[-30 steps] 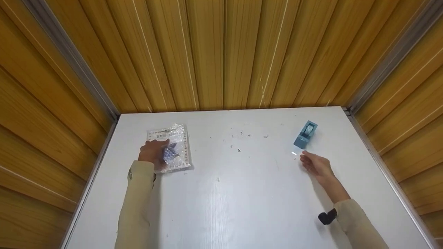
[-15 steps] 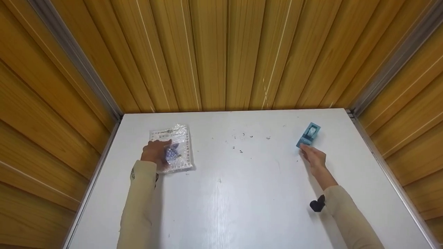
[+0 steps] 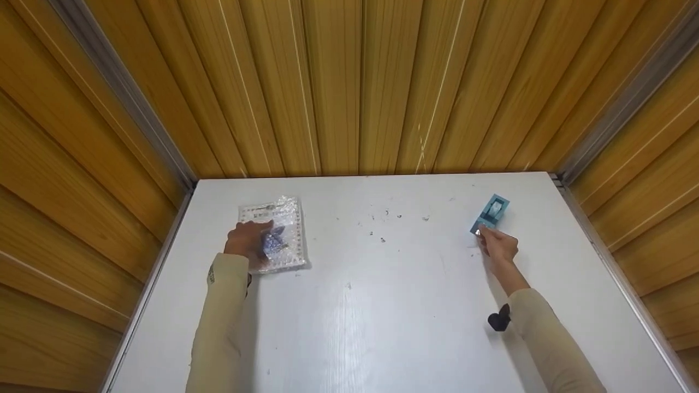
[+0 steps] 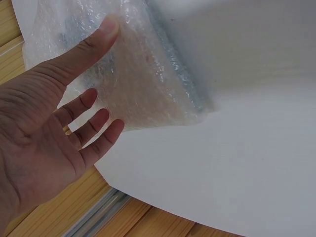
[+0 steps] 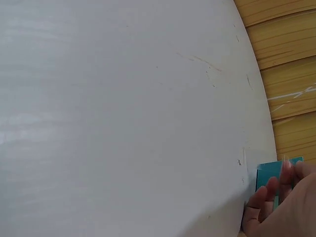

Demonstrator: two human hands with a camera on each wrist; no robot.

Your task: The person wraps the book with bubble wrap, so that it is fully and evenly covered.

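Note:
A book-like item wrapped in bubble wrap (image 3: 289,240), with a blue picture on its face, lies at the left of the table. My left hand (image 3: 244,240) rests on its left side; in the left wrist view the thumb is extended over the bubble wrap and the other fingers are loosely bent. To the right stands a teal tape dispenser (image 3: 496,206) with a clear roll inside. My right hand (image 3: 501,246) is at its near end, thumb and forefinger pinching a piece of clear tape (image 3: 478,232). The right wrist view shows part of the dispenser (image 5: 266,172) behind the fingers.
The white table (image 3: 349,327) carries several small dark marks near its middle back. Wood-patterned walls (image 3: 327,87) with grey metal corner posts enclose its back and both sides.
My right hand has moved up from just below the dispenser to its near end, pinching the tape there. My left hand stays on the bubble-wrapped item. The head view has shifted slightly.

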